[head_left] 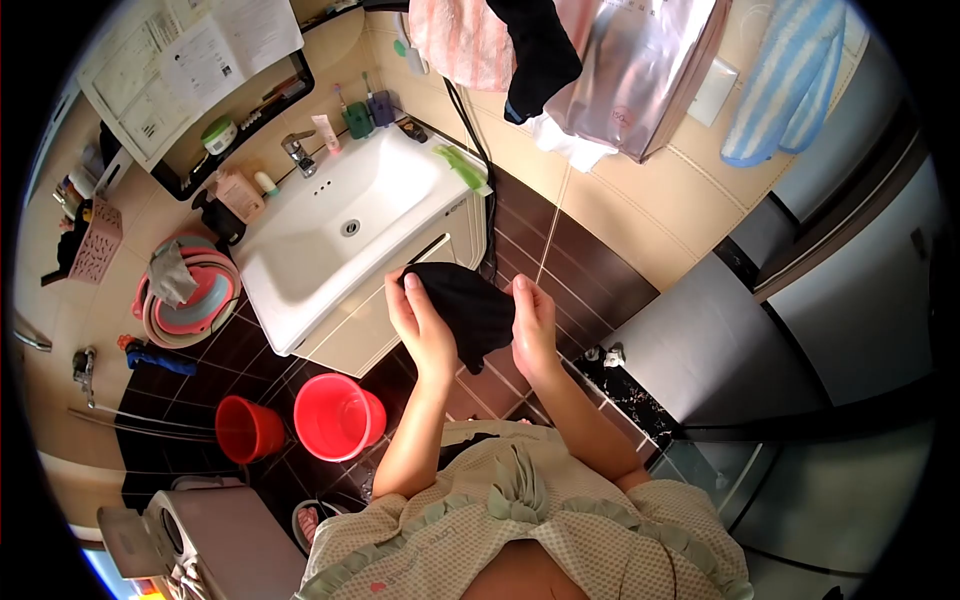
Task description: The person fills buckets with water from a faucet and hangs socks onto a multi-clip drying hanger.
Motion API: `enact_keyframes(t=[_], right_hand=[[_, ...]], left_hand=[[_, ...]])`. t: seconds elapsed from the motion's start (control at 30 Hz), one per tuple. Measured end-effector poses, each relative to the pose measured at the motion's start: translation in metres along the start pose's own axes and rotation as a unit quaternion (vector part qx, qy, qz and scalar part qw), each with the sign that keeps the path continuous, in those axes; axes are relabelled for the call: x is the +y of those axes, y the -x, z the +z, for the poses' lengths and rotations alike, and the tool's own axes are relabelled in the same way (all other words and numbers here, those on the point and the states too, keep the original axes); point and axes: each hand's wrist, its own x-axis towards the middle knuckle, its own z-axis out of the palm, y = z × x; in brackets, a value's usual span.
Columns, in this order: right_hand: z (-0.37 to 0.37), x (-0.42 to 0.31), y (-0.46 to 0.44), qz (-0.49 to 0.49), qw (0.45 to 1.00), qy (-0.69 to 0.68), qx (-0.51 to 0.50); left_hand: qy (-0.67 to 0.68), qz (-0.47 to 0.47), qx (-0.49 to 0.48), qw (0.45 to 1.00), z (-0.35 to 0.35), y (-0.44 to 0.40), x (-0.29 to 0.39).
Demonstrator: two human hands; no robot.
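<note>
2 hands, L hand (pixel 425 325) & R hand (pixel 533 325), half-curled, gripping 1 black cloth (pixel 462 308) w/ fingers; 2 red buckets (pixel 340 418) below.

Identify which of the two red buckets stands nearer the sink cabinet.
The right-hand bucket, its rim close to the sink cabinet in view; the left-hand bucket stands farther away.

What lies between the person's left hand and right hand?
A piece of black cloth, with the left hand at one side of it and the right hand at the other. The head view shows this.
</note>
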Motion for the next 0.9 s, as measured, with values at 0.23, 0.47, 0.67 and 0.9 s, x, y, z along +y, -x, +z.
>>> enact_keyframes(t=[0.23, 0.47, 0.67, 0.9], right_hand=[[-0.003, -0.032, -0.001, 0.185, 0.973, -0.036, -0.137], [-0.004, -0.030, -0.011, -0.184, 0.971, 0.152, -0.013], [-0.009, -0.052, -0.030, -0.220, 0.966, 0.137, 0.019], [-0.008, -0.070, -0.032, 0.014, 0.999, 0.031, 0.023]], left_hand=[[0.074, -0.060, -0.154, 0.983, 0.000, -0.006, -0.006], [-0.036, 0.001, -0.218, 0.975, 0.006, 0.000, 0.007], [-0.134, -0.002, -0.327, 0.935, 0.007, -0.009, 0.007], [0.012, -0.289, -0.521, 0.803, 0.000, -0.015, 0.006]])
